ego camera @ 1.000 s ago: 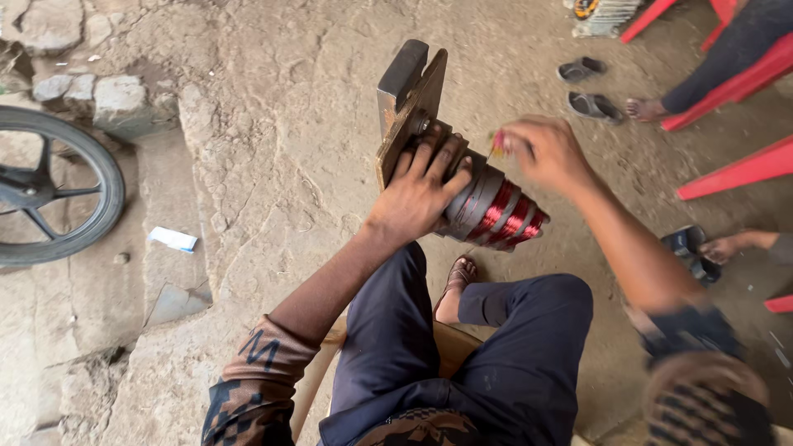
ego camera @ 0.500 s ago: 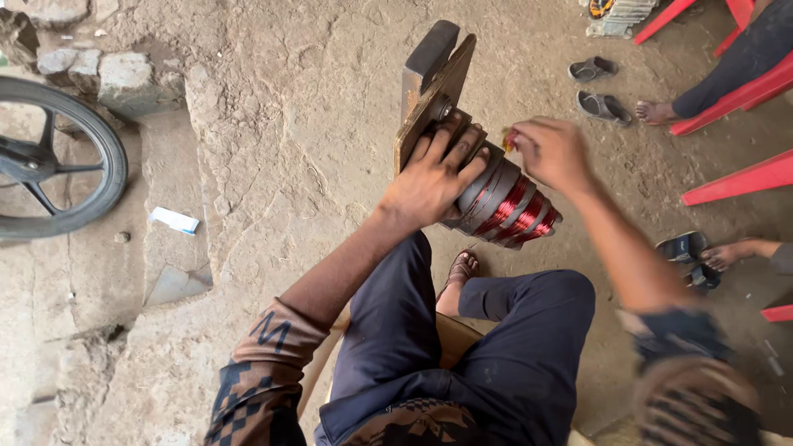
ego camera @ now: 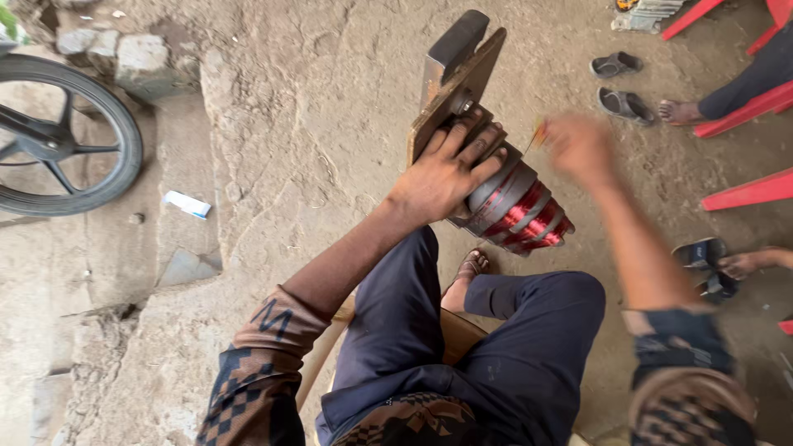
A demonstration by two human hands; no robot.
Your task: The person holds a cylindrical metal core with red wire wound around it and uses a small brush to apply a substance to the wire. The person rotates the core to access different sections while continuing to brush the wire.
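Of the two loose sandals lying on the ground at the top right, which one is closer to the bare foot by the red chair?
The lower sandal, lying just beside the bare foot. The upper sandal lies farther up, away from the foot.

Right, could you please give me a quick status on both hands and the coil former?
Left hand flat on the coil former, fingers spread. Right hand raised beside it, blurred, grip unclear. Red wire windings on former. Wooden stand behind; nothing blocking.

We see a grey winding former [ego camera: 516, 202] wrapped in red wire coils, dark navy trousers [ego camera: 496, 347], brown-and-black checked sleeves [ego camera: 256, 372], red plastic chairs [ego camera: 747, 194], and perhaps a black wheel [ego camera: 70, 136].
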